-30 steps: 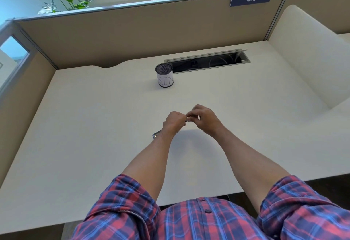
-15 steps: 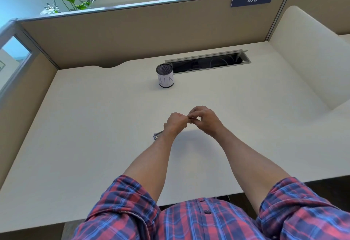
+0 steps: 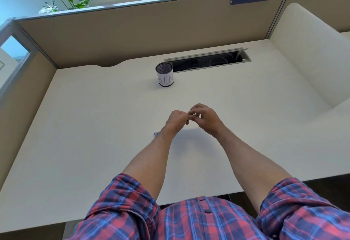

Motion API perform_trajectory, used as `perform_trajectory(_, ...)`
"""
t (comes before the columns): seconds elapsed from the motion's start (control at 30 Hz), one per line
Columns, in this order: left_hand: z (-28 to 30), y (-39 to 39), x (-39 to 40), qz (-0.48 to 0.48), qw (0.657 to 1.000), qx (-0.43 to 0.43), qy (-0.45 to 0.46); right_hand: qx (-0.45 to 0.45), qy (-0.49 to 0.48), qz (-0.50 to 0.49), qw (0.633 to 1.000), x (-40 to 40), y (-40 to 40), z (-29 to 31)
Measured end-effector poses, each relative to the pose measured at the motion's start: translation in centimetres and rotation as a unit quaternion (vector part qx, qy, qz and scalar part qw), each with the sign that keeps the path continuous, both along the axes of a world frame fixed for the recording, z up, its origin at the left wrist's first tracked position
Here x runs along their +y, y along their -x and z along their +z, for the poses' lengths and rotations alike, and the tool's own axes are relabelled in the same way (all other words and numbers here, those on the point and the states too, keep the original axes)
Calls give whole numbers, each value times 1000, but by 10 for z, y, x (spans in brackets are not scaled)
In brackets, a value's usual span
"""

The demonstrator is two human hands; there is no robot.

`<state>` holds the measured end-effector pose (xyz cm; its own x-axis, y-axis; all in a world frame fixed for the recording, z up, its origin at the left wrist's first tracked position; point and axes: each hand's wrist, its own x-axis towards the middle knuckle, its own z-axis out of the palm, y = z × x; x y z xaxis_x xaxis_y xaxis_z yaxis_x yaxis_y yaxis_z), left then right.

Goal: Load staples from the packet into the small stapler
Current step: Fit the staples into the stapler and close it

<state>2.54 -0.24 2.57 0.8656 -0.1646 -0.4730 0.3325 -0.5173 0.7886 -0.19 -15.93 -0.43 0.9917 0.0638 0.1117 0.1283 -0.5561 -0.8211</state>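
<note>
My left hand (image 3: 177,121) and my right hand (image 3: 205,119) meet fingertip to fingertip just above the middle of the white desk (image 3: 94,126). The left is curled into a fist around something small that its fingers hide, probably the staple packet. The right pinches a small shiny piece (image 3: 194,115) between thumb and fingers, which looks like staples. Beside my left wrist, a pale grey corner of a small object (image 3: 155,134) lies on the desk. It may be the stapler, but my forearm covers most of it.
A black mesh cup labelled BIN (image 3: 165,75) stands at the back centre, next to an open cable slot (image 3: 208,61). Beige partition walls enclose the back and left. A raised cream divider (image 3: 312,54) runs along the right side.
Both hands stay together at the same spot, with the fingers shifting slightly. The object by my left wrist is more covered by my forearm than before.
</note>
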Motion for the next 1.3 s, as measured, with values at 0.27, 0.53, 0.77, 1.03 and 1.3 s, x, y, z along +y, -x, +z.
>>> perform_trajectory(0.27,-3,-2,1,19,1000,0,24,3,8,8,1000,0,0,4)
perform_trajectory(0.53,-1,2,-1,46,998,-6,43,-9,10,13,1000,1,1,5)
perform_trajectory(0.77,-1,7,-3,84,994,-33,64,6,-5,5,1000,3,-2,9)
perform_trajectory(1.03,3,12,1,82,992,-60,80,14,-3,0,1000,2,-4,8)
perform_trajectory(1.3,-1,5,6,19,995,-79,48,65,-55,-47,995,-8,-5,-2)
